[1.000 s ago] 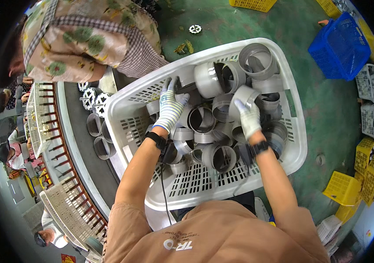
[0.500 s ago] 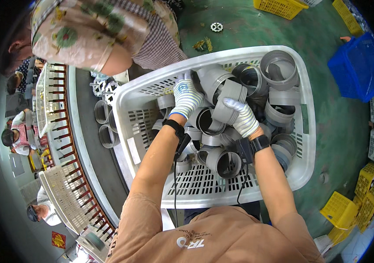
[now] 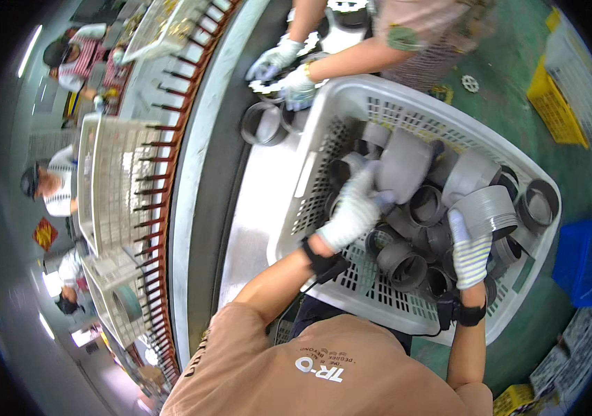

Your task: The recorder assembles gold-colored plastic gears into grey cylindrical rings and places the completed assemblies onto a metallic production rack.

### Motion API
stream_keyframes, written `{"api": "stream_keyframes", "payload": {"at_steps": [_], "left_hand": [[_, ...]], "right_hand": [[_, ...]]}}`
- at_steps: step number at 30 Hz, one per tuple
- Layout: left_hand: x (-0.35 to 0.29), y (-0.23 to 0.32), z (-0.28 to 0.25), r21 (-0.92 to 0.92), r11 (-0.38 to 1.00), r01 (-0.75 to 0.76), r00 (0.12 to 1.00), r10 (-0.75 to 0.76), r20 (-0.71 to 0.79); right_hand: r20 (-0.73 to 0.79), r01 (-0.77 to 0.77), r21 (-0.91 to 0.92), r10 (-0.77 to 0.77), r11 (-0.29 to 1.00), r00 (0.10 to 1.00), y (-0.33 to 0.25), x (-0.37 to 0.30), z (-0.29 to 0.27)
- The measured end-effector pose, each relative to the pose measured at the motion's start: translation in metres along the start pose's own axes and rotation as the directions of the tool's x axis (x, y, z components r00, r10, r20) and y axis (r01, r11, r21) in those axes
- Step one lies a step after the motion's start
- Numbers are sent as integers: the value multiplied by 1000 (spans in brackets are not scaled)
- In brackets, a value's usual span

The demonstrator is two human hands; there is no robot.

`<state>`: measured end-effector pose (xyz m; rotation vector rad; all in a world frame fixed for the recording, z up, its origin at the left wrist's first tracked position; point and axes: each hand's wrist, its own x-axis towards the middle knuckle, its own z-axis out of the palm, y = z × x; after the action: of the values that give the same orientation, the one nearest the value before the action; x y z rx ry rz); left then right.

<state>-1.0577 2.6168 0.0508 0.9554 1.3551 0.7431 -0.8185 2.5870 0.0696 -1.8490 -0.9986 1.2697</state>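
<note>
A white perforated basket (image 3: 407, 89) in front of me holds many grey plastic pipe fittings. My left hand (image 3: 353, 211), in a striped work glove, has its fingers and thumb around the lower left side of a wide smooth grey fitting (image 3: 405, 165). On the right, my gloved right hand (image 3: 471, 253) grips the near left side of a ribbed grey fitting (image 3: 484, 209). Its fingertips reach up along the ribs, and part of the thumb is hidden. Below and between my hands lie shorter grey collars (image 3: 401, 265) with dark openings.
A co-worker's gloved hands (image 3: 289, 76) work over rings at a dark conveyor belt (image 3: 230, 180) on the left. Grey rings (image 3: 264, 125) stand there beside the basket. Blue (image 3: 590, 260) and yellow crates (image 3: 556, 104) sit on the green floor. White crates (image 3: 119, 187) line the far side.
The view has swung left, so the basket sits further right and the co-worker's hands show. My left hand has taken hold of a wide smooth fitting; the right still holds a ribbed one.
</note>
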Motion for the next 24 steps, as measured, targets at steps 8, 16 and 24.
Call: {"api": "stream_keyframes", "payload": {"at_steps": [8, 16, 24], "left_hand": [[-124, -126, -251, -828, 481, -288, 721, -460, -519], [-150, -259, -271, -903, 222, -369, 435, -817, -379], [-123, -256, -258, -641, 741, 203, 403, -659, -635]], "right_hand": [[985, 973, -173, 12, 153, 173, -95, 13, 276], [966, 963, -254, 33, -90, 258, 45, 37, 453], [845, 781, -529, 293, 333, 447, -23, 47, 390]]}}
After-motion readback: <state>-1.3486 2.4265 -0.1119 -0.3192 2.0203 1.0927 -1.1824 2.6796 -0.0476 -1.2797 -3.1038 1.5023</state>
